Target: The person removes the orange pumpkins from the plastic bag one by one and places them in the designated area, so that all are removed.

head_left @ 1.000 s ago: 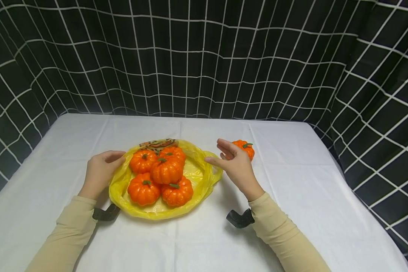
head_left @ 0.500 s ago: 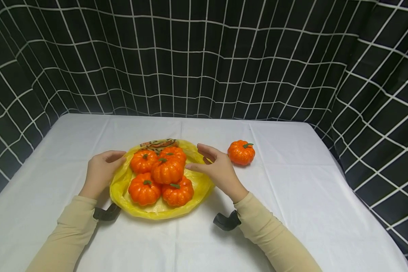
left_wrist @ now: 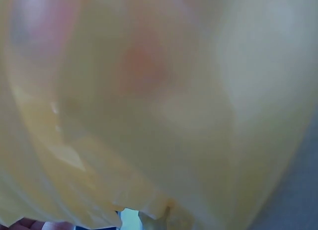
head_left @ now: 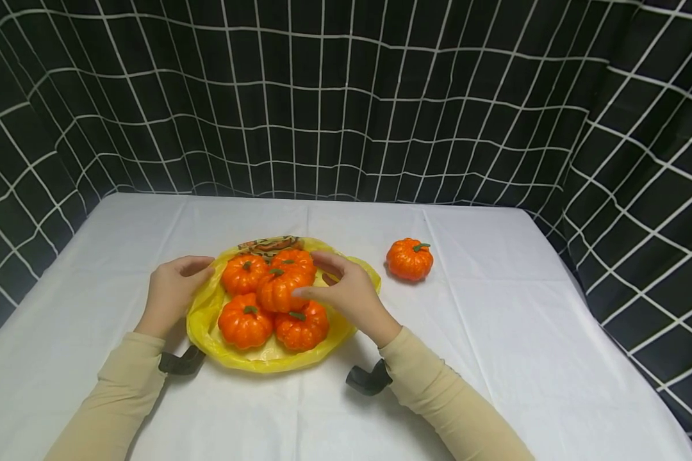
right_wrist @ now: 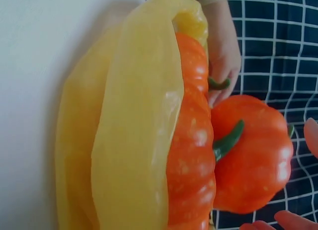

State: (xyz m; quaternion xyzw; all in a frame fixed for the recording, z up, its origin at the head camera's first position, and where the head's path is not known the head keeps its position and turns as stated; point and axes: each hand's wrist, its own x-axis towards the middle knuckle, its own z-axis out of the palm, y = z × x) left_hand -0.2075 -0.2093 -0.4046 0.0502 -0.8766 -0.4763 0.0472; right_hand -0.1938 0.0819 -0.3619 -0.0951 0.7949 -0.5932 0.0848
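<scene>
Five orange pumpkins (head_left: 245,323) visible inside yellow bag (head_left: 265,365): four low, the top pumpkin (head_left: 277,291) perched on them, their cluster apparently stopping it rolling. Loose pumpkin (head_left: 409,260) right of bag, apart from it. Left hand (head_left: 173,291) pinches bag's left rim, probably keeping the mouth spread. Right hand (head_left: 354,294) over bag's right side, fingers wide about top pumpkin; contact cannot be told.

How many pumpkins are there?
6: four pumpkins in the yellow plastic bag, a fifth stacked on them, one on the white cloth to the right. More may be hidden.
</scene>
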